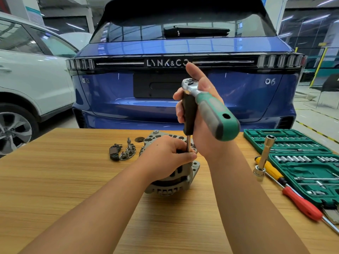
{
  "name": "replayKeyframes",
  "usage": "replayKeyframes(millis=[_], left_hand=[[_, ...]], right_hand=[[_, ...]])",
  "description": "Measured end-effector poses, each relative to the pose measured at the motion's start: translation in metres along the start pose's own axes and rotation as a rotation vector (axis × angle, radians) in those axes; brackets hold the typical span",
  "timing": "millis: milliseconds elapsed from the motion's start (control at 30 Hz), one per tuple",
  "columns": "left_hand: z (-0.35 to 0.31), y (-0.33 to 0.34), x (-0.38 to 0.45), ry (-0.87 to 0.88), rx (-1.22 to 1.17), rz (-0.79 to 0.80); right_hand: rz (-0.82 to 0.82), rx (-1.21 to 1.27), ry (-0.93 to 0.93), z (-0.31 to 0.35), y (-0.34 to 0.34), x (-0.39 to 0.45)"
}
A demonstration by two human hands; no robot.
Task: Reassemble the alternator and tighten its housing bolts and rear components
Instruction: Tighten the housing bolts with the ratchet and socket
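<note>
Head view: right hand [200, 114] grips ratchet [211, 105] upright; left hand [165, 156] steadies alternator [174, 178].

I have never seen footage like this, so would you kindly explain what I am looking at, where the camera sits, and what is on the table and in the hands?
There is one picture, from a camera worn on a person's head, looking down at their bare hands. On the wooden table stands an alternator. The left hand pinches a driver's metal shaft on it; the right hand grips the driver's black handle together with a green ratchet. Loose alternator parts lie left; a green socket set, a tall socket and a red screwdriver lie right. A blue car is parked behind.
</note>
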State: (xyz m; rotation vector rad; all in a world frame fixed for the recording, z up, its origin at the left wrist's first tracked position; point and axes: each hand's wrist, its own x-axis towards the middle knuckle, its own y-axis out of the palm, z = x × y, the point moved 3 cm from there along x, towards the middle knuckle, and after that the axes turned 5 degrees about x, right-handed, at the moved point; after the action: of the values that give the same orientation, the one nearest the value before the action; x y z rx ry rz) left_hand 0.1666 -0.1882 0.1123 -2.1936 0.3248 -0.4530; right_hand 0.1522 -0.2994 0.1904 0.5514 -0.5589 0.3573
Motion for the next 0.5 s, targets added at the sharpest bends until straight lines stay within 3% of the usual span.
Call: replayKeyframes(millis=[100, 267, 400, 500], left_hand=[[0.0002, -0.0004, -0.0002, -0.007, 0.014, -0.007], [-0.0023, 0.0024, 0.0014, -0.005, 0.009, 0.045], [-0.0004, 0.0013, 0.0014, -0.026, -0.002, 0.031], [-0.0011, 0.0012, 0.0006, -0.005, -0.017, 0.023]], right_hand=[[-0.067, -0.079, -0.032, -0.0012, -0.0021, -0.0050], [-0.350, -0.332, -0.193, -0.0001, -0.0091, -0.0056], [-0.156, -0.225, -0.081, -0.0040, -0.0055, -0.0037], [-0.045, -0.222, -0.207, -0.0048, -0.0027, -0.0059]])
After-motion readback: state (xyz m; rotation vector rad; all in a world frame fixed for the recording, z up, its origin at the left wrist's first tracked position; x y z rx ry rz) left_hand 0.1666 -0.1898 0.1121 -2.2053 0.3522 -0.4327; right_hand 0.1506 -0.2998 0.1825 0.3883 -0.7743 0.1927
